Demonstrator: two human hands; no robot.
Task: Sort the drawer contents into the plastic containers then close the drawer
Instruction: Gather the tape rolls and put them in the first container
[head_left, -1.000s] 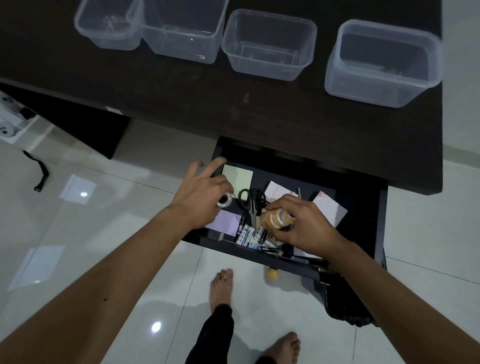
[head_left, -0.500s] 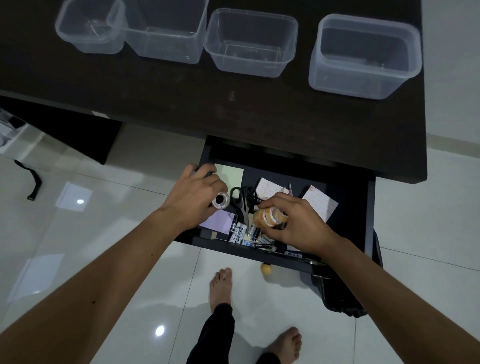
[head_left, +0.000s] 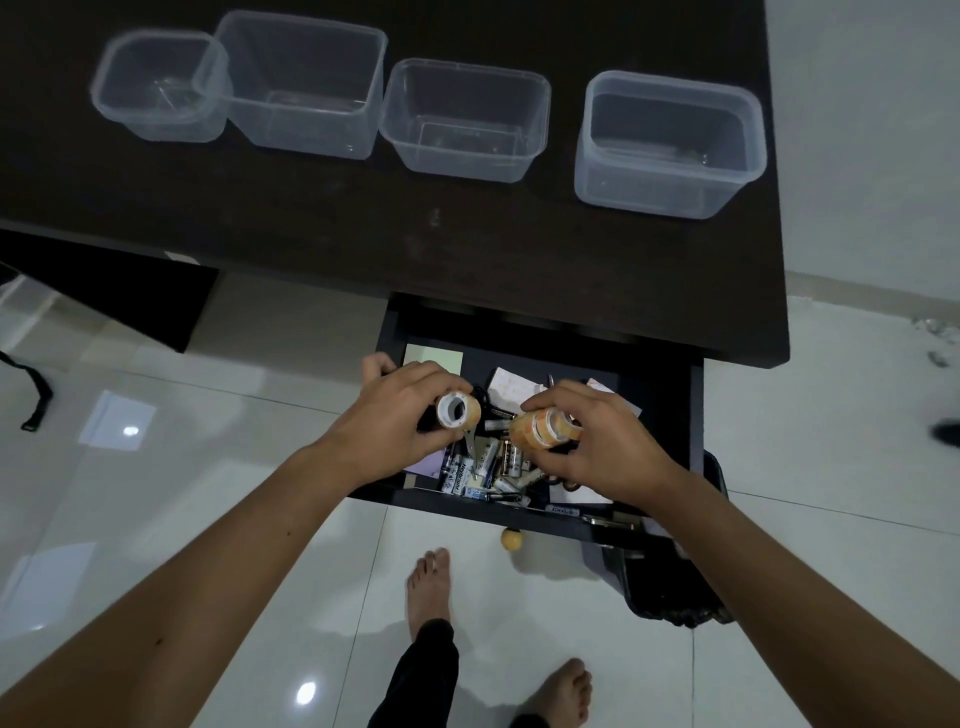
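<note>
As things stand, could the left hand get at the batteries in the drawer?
Probably not without first letting go: the left hand is already gripping a tape roll. The batteries lie uncovered just beside it in the open drawer, so nothing else blocks the path.

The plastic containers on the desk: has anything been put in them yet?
No, all four containers look empty, while the left hand and right hand each hold tape rolls above the open drawer.
</note>
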